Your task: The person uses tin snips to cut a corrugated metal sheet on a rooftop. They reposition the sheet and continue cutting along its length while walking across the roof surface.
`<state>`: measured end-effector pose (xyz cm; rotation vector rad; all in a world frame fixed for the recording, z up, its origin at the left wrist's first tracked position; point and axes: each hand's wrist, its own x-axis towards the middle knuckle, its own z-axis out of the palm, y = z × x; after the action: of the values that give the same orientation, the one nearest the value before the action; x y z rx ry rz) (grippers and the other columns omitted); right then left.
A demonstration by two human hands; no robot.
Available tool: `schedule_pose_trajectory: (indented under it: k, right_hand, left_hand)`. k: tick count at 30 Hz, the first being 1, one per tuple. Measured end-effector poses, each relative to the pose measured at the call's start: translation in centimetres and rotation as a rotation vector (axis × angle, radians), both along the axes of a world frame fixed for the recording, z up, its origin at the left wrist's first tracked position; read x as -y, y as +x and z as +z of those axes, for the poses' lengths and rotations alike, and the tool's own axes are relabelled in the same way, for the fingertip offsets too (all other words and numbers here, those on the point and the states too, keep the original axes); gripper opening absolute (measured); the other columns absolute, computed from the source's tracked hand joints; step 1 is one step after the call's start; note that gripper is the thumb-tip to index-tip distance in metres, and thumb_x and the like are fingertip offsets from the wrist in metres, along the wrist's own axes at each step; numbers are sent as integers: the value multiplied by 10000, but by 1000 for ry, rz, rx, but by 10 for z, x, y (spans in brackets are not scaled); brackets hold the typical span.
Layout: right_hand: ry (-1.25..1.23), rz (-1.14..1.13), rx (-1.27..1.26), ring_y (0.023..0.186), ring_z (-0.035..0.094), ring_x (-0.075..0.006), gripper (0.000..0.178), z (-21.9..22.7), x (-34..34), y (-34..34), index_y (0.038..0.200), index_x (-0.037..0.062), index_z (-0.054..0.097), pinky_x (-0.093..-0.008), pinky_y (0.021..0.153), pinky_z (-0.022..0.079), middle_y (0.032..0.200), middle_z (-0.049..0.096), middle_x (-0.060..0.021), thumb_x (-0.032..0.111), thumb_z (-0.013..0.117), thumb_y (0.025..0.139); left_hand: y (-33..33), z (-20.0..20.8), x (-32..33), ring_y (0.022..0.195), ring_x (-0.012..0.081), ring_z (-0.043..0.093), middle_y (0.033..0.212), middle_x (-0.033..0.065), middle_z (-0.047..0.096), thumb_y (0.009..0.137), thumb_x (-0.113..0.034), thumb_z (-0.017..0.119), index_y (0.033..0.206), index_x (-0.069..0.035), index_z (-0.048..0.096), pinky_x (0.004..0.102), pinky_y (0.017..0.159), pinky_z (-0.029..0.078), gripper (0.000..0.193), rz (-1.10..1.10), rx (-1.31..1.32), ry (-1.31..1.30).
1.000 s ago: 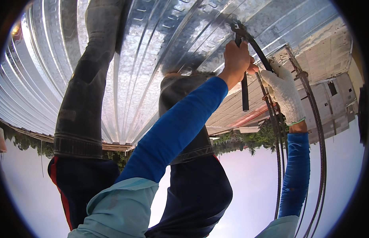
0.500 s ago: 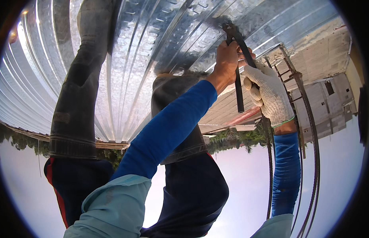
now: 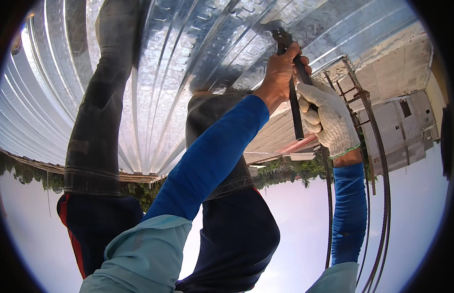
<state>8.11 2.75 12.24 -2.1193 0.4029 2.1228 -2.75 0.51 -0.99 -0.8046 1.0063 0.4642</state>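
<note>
Bare left hand (image 3: 279, 71) has its grip curled round the black two-handled metal tool (image 3: 295, 112) near its head, white-knit-gloved right hand (image 3: 332, 115) gripping one handle (image 3: 303, 74). Tool head's (image 3: 282, 37) by silvery ribbed metal sheeting (image 3: 151, 93), can't tell if touching.

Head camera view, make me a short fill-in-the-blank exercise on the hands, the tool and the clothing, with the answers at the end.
Unlike the bare left hand, the right hand wears a white ____.
The black tool, held by both hands, has ____ long handles.
The tight forearm sleeves are coloured ____.
The side stripe on the dark trousers is coloured ____.

Missing words: glove; two; blue; red.
</note>
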Motion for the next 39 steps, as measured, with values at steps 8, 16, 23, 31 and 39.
schedule_pose_trajectory:
  k: [8,16,23,31,39]
  right_hand:
    - [206,56,-10,711,718,-119,316,-6,37,6,1282,24,648,-208,588,607,971,730,-49,222,659,1036]
    - [-28,-420,-162,763,775,-257,392,-8,40,-20,1226,-17,631,-347,634,677,946,743,-183,313,672,1018]
    - [-7,-330,65,589,710,-231,391,-3,32,-61,1022,12,623,-348,507,605,774,682,-113,403,645,1022]
    - [24,-345,-33,579,713,-226,402,-7,41,-45,1031,9,634,-337,498,600,753,685,-112,411,642,1022]
    - [35,-360,-90,638,743,-254,402,-12,51,-42,1062,16,670,-347,550,626,785,722,-126,415,629,1035]
  left_hand:
    - [-7,4,-14,618,193,640,764,61,630,1046,-288,646,966,-78,545,359,547,563,247,-244,-51,31]
    - [-17,2,-18,609,192,662,771,75,658,1048,-276,641,1005,-60,590,353,530,562,226,-518,-87,102]
    - [-31,4,-22,589,177,660,761,76,670,1029,-281,666,961,-30,618,327,533,568,264,-609,-97,204]
    - [-21,5,-18,544,214,640,756,127,662,1032,-228,643,990,-5,598,349,460,517,231,-593,-153,204]
    - [-25,1,-3,546,230,633,747,126,651,1049,-219,620,980,-13,584,387,460,544,220,-405,-114,166]
